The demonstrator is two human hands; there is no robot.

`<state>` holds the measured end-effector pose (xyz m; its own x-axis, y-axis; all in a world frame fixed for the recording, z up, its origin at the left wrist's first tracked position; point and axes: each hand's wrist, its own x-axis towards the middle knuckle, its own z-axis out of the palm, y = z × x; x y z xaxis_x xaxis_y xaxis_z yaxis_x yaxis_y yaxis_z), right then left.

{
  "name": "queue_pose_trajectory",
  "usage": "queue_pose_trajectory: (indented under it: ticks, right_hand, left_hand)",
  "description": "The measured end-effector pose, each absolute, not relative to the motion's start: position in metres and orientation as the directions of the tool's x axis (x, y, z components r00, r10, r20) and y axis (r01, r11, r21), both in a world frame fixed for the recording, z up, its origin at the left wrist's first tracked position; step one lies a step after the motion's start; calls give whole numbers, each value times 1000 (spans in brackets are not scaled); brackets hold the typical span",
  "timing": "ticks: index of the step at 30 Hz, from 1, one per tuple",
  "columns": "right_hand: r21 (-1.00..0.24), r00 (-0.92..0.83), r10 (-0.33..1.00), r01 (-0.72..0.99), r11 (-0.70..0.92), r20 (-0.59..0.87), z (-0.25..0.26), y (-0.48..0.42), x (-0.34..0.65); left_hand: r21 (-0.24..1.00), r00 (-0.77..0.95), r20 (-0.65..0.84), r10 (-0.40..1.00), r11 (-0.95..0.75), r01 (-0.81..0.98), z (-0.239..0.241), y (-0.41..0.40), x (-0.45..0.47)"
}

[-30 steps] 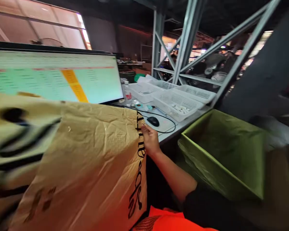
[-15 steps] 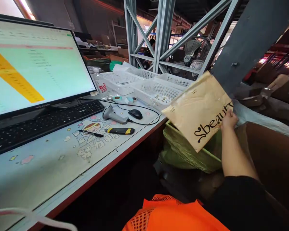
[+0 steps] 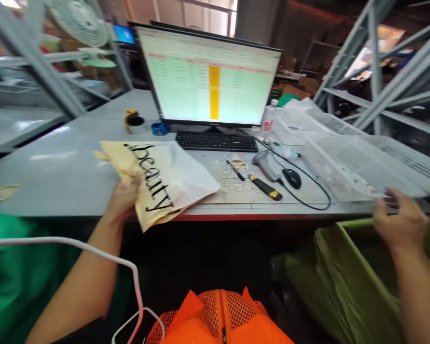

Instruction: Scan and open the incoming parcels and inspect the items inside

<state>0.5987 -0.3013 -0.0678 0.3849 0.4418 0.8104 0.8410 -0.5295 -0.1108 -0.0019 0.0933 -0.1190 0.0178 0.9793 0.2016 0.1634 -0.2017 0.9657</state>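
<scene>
My left hand (image 3: 125, 196) is closed on the edge of a tan paper mailing envelope (image 3: 155, 179) with black "beauty" lettering. The envelope tilts over the front edge of the desk, its right part pale in the light. On the right, my right hand (image 3: 403, 220) is above the green-lined bin (image 3: 358, 263), by the near end of a white perforated basket (image 3: 347, 167). Its thumb and fingers are apart and slightly blurred, and I see nothing held in them. Between the hands lie a yellow-black utility knife (image 3: 267, 187), a pen (image 3: 235, 170) and a barcode scanner (image 3: 268, 166).
A monitor (image 3: 186, 81) stands behind the keyboard (image 3: 217, 141). The mouse (image 3: 292, 178) and its cable lie at right. A tape dispenser (image 3: 132, 122) and blue tape roll (image 3: 160, 128) stand at left. A white cable (image 3: 93, 253) crosses in front of my left arm.
The view has swung left. Earlier my right hand held an envelope with this lettering over the bin; now that hand is empty, and my left hand has come into view holding one.
</scene>
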Motion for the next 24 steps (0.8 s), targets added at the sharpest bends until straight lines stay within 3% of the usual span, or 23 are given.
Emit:
queue_pose_trajectory:
  ticks: [2,4,6,8,9,11,14,16,17,20,24]
  right_hand:
    - [-54,222,668,963,-263,710,-70,-230,554]
    - [-113,173,753,985,-131,635,-74,-166,510]
    - [-173,276,794,961,-216,542,-80,-114,482]
    - [-205,435,816,900,-385,380,-88,-75,473]
    - [-202,501,818,865,-459,283,-92,-61,473]
    - [-173,573,810,817,-550,125,-98,-42,478]
    - [-132,598,799,798,-588,62,-102,-28,483]
    - [-127,610,791,789,-601,51,-102,-24,484]
    - [-127,613,789,786,-604,43,-101,-22,484]
    - [-125,594,804,801,-586,39,-99,-17,480]
    - [-122,561,827,823,-554,29,-101,-7,472]
  left_hand:
    - [999,-54,47,997,-47,12,-133,92,-11]
    - [999,-52,12,999,-14,-44,-138,91,-5]
    - [998,-92,66,994,-65,13,-131,89,0]
    - [963,-189,226,956,-191,189,-111,82,-7]
    - [908,-228,354,907,-275,317,-96,76,-14]
    - [682,-169,635,754,-445,580,-63,60,-29]
    - [215,280,821,497,-725,655,-23,35,-39]
    - [4,570,739,358,-849,528,-18,25,-33]
    - [-35,670,665,330,-883,469,-25,23,-29]
    - [11,832,400,384,-910,414,-68,24,-17]
    - [104,831,153,535,-845,525,-117,29,-17]
